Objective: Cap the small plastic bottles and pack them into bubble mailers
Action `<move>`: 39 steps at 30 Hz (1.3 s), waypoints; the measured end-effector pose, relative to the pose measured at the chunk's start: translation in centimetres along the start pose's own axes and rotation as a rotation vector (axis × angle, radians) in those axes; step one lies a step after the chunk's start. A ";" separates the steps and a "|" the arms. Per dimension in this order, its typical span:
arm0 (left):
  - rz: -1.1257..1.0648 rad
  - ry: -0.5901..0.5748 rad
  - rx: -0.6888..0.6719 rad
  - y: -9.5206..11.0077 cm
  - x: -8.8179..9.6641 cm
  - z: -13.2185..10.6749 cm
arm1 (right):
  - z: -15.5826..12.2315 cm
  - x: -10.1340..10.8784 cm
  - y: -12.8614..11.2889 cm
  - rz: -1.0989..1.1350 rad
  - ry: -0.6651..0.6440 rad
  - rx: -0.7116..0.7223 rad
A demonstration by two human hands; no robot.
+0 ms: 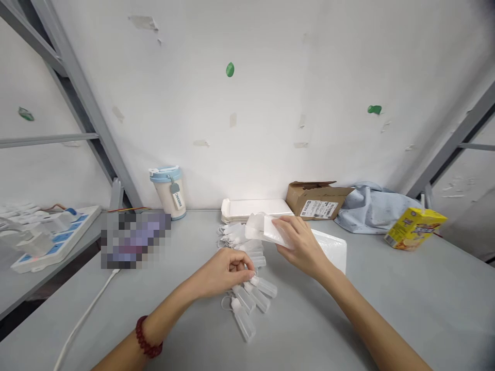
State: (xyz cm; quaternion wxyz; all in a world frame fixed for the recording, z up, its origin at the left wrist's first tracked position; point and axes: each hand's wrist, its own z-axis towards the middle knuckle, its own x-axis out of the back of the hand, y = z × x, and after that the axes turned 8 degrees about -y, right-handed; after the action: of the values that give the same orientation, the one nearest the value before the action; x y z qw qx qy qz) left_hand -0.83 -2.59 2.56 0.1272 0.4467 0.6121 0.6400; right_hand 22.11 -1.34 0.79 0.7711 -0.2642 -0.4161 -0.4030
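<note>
My left hand (226,272) is curled closed over the tops of several small clear plastic bottles (249,304) that lie in a bunch on the grey table (386,304). My right hand (299,242) grips a small translucent plastic bag (261,228), held tilted just above the table. More small clear bottles (242,239) lie in a heap behind my left hand. A white flat box (334,247) lies just right of my right hand.
A stack of white flat packs (255,207) lies against the wall, with an open cardboard box (315,201), a blue cloth (369,206) and a yellow carton (413,228) to the right. A blue-lidded cup (169,190) stands left. A power strip (54,239) and white cable (85,317) lie far left.
</note>
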 end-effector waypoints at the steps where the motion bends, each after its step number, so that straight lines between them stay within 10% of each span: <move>1: -0.026 0.004 -0.009 0.1 0.1 -0.1 | 0.0 0.0 0.0 0.001 0.004 0.002; 21: -0.167 0.751 -0.231 0.4 3.3 -1.2 | 0.0 0.1 -0.1 -0.002 -0.013 0.008; 39: 0.291 0.837 -0.237 -0.4 1.7 -0.5 | -0.1 0.0 -1.1 0.012 -0.021 0.059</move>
State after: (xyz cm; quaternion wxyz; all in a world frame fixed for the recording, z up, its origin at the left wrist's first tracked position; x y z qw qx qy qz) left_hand -2.32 -1.62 2.99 -0.1719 0.2135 0.4643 0.8422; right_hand 21.26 -2.00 0.81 0.7766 -0.2480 -0.4341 -0.3833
